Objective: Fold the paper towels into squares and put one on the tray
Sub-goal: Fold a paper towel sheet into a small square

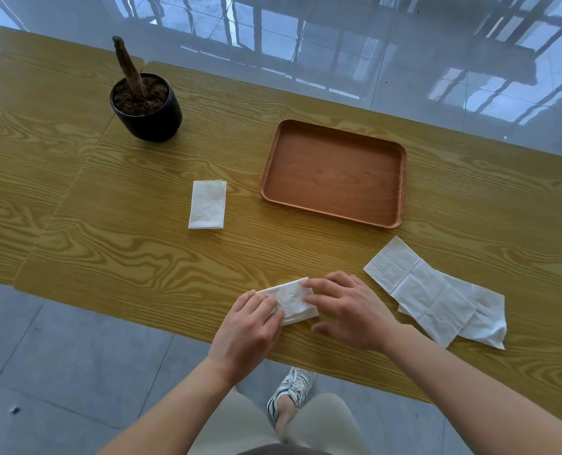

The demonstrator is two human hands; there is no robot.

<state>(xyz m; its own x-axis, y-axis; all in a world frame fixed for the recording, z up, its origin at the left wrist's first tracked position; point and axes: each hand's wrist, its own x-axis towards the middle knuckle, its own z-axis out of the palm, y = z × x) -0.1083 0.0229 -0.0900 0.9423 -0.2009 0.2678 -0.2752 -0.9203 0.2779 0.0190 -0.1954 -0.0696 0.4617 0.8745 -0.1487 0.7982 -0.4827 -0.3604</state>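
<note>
Near edge: left hand [250, 320] grips one end of a part-folded white paper towel [294, 300]; right hand [348, 310] presses it with flat, straight fingers.
Near right: overlapping unfolded white paper sheets [437, 297], not yet folded.
Middle: folded white towel [207, 205], likely done.
Far: brown wooden tray [334, 174], no towel on it.

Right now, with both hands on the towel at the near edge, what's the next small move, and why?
Probably run the right hand along the half-folded towel to press the crease flat while the left hand pins its left end. It looks oblong, not square, so another fold seems due after; the tray holds nothing, and one folded towel lies left of it.
</note>
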